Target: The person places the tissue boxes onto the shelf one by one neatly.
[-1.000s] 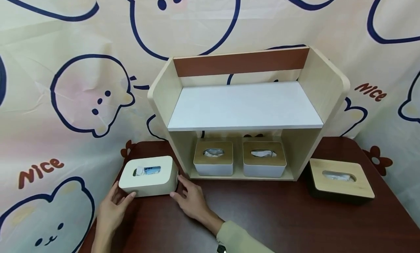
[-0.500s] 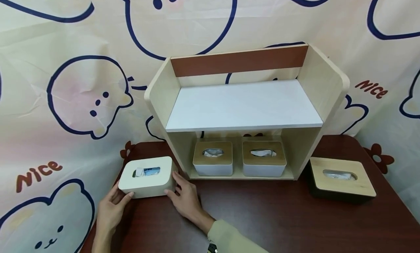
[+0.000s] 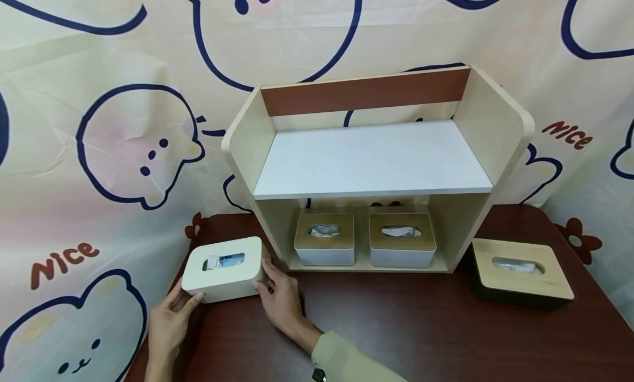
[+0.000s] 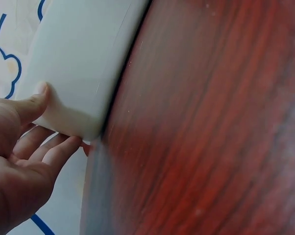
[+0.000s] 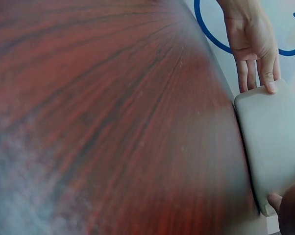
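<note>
A white tissue box (image 3: 218, 287) with a rounded body and an oval slot sits at the table's left edge, blue-and-white packaging showing in the slot. My left hand (image 3: 167, 321) holds its near left corner, thumb on the front face and fingers against the end. At the opposite end my right hand (image 3: 284, 302) grips the box, thumb on the front and fingers along the right side. In the left wrist view the left thumb (image 4: 39, 95) presses the box wall while the other fingers lie under the corner. The right hand is mostly cut off in the right wrist view.
A cream shelf unit (image 3: 373, 156) stands at the table's back. Its lower level holds two tissue boxes, left (image 3: 324, 255) and right (image 3: 402, 257), with wood-coloured lids. A dark tissue box (image 3: 525, 272) with a pale wooden lid stands at the right. Patterned cloth hangs behind.
My right hand has shifted slightly left, its thumb moving further along the front of the white tissue box. The box has turned a little; the left hand stays at its corner.
</note>
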The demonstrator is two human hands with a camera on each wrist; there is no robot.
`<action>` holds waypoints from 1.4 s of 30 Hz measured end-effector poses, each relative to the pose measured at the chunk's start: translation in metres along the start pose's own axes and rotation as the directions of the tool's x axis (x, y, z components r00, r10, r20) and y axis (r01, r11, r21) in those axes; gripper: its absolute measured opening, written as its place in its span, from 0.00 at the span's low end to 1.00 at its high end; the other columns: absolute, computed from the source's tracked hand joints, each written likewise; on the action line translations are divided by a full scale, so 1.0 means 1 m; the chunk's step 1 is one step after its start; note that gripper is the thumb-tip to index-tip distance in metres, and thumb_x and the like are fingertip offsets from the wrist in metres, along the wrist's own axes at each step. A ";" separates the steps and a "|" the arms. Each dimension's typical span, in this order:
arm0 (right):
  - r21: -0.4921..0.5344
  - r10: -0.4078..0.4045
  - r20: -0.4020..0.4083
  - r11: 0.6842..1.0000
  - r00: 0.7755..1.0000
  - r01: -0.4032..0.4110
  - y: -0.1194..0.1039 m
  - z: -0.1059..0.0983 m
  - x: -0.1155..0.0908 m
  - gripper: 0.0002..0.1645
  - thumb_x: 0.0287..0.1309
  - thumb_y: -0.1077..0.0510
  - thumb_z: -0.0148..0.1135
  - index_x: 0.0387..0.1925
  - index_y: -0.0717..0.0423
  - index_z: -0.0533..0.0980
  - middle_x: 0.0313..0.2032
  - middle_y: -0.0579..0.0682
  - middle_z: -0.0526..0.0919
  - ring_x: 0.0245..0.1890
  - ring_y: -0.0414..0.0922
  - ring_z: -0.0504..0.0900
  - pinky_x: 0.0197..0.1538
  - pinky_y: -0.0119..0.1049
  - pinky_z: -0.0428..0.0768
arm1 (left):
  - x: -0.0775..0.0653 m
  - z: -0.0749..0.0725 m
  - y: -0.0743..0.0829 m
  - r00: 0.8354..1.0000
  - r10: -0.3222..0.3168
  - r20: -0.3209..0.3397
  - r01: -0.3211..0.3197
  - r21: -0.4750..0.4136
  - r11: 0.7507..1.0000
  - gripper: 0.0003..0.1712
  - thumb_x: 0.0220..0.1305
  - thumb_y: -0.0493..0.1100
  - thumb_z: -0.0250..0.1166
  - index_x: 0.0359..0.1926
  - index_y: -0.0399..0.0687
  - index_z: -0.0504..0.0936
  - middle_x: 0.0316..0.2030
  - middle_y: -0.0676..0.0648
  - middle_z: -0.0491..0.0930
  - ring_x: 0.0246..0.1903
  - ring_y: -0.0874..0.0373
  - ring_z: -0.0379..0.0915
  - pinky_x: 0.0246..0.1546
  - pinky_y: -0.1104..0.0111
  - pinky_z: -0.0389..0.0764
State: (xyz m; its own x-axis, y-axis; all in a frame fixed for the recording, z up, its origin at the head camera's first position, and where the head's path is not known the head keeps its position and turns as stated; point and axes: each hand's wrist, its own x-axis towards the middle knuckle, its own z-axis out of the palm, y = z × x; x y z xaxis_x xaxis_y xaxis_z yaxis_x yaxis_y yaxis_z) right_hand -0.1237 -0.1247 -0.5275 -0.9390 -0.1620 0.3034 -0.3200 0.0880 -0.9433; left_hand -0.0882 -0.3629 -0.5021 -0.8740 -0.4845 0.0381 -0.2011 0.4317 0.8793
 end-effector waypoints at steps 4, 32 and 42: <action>-0.012 -0.006 -0.001 1.000 1.000 0.006 0.000 -0.005 -0.002 0.34 0.75 0.61 0.66 0.76 0.67 0.68 0.75 0.68 0.72 0.73 0.59 0.76 0.66 0.43 0.84 | -0.003 0.004 0.001 1.000 -0.008 -0.002 0.008 0.008 1.000 0.44 0.69 0.36 0.74 0.81 0.46 0.65 0.77 0.37 0.67 0.72 0.32 0.69 0.42 0.95 0.72; -0.051 -0.037 0.075 0.998 0.997 0.041 -0.066 -0.046 -0.028 0.34 0.74 0.55 0.68 0.74 0.62 0.72 0.73 0.59 0.76 0.72 0.48 0.76 0.61 0.27 0.84 | -0.064 -0.023 0.049 0.989 -0.085 -0.125 0.088 0.023 0.996 0.43 0.67 0.39 0.77 0.78 0.55 0.69 0.73 0.38 0.70 0.66 0.52 0.74 0.39 0.90 0.78; -0.076 -0.131 0.048 0.988 0.990 0.135 -0.084 -0.076 -0.046 0.34 0.73 0.54 0.69 0.73 0.66 0.73 0.71 0.63 0.77 0.69 0.48 0.79 0.57 0.30 0.87 | -0.092 -0.015 0.071 0.980 0.025 -0.199 -0.021 0.025 0.999 0.39 0.63 0.35 0.79 0.73 0.54 0.77 0.66 0.39 0.78 0.55 0.73 0.79 0.38 0.90 0.78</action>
State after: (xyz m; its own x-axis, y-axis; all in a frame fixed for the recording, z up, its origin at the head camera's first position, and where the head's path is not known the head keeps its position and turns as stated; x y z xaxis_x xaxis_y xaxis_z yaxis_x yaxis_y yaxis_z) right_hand -0.0635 -0.0498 -0.4524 -0.8817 -0.2192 0.4179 -0.4523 0.1397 -0.8809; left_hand -0.0152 -0.2995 -0.4359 -0.7731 -0.6154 0.1539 -0.1939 0.4602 0.8664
